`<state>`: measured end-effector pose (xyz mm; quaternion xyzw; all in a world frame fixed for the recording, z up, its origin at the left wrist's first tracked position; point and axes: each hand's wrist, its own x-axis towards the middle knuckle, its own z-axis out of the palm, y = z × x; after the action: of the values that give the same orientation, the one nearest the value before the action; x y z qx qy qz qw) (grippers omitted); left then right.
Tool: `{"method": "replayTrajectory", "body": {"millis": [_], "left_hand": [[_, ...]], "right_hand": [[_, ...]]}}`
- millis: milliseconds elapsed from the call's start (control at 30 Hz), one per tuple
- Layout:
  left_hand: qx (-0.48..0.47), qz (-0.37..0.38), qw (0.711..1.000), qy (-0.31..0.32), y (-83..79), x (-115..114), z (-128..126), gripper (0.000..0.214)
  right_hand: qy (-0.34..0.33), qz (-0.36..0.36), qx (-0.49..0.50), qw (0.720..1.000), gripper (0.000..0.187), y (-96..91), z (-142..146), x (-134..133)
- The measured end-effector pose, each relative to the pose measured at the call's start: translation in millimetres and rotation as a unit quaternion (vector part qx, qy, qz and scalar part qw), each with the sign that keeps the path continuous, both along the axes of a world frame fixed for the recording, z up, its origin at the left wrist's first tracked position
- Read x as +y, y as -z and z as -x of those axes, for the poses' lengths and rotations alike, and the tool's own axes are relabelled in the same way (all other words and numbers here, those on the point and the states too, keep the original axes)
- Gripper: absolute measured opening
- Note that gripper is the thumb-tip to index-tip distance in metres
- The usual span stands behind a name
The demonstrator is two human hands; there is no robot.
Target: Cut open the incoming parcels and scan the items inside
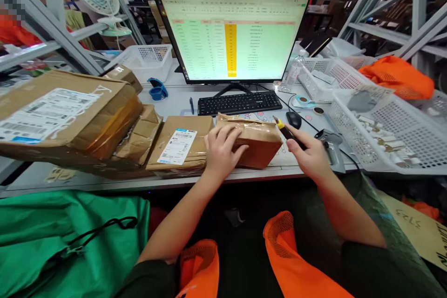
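My left hand (223, 151) presses on the near left part of a small brown cardboard box (260, 146), its fingers bent over the taped top. Clear tape shines along that box's upper edge. In my right hand (310, 153) is a yellow and black box cutter (288, 134), its tip pointing up and left beside the box's right end. Against the left side of this box stands another cardboard box (195, 125) with a white shipping label (177, 146). The box's underside is hidden.
More cardboard boxes (77, 107) are stacked at the left. Behind stand a keyboard (240, 103), a monitor (199, 56) and a mouse (294, 120). White plastic baskets (356, 149) line the right. A tape dispenser (333, 146) lies near my right hand, and a green bag (115, 242) is below left.
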<state>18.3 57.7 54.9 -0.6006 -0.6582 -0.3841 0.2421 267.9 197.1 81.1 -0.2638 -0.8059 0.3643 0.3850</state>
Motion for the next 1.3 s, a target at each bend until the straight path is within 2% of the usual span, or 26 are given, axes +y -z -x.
{"method": "replayTrajectory", "body": {"millis": [100,167,267,400,533,733,867,1067,1167,1300], "left_hand": [[-0.002,-0.104,0.994,-0.032,12.3,10,-22,0.029],[-0.003,-0.144,0.989,-0.036,17.0,13,-30,0.024],[0.002,-0.156,0.987,-0.032,19.6,12,-32,0.023],[0.029,-0.169,0.985,-0.036,20.8,7,-35,0.019],[0.029,-0.158,0.985,-0.069,22.4,2,-47,0.012],[0.008,-0.123,0.989,-0.080,27.8,1,-51,0.012],[-0.016,-0.128,0.990,-0.062,30.4,1,-50,0.012],[0.021,-0.174,0.982,-0.067,31.2,-3,-56,0.010],[0.016,-0.163,0.984,-0.072,32.7,-5,-55,0.008],[-0.012,-0.079,0.995,-0.065,29.4,-8,-54,0.015]], "right_hand": [[0.029,-0.166,-0.110,0.980,0.048,-36.7,-16,-8],[0.028,-0.232,-0.199,0.952,0.043,-57.4,-15,-18],[0.007,-0.287,-0.290,0.913,0.042,-76.5,4,-30],[0.000,-0.329,-0.333,0.883,0.042,-86.9,32,-34],[-0.020,-0.342,-0.364,0.866,0.044,-89.5,42,-35],[-0.013,-0.342,-0.366,0.866,0.044,-94.0,42,-43],[-0.013,-0.345,-0.378,0.859,0.044,-97.7,37,-50],[-0.044,-0.353,-0.365,0.860,0.039,-91.6,50,-54],[-0.010,-0.328,-0.366,0.871,0.041,-90.8,46,-39],[0.069,-0.232,-0.378,0.894,0.042,-90.1,4,9]]}}
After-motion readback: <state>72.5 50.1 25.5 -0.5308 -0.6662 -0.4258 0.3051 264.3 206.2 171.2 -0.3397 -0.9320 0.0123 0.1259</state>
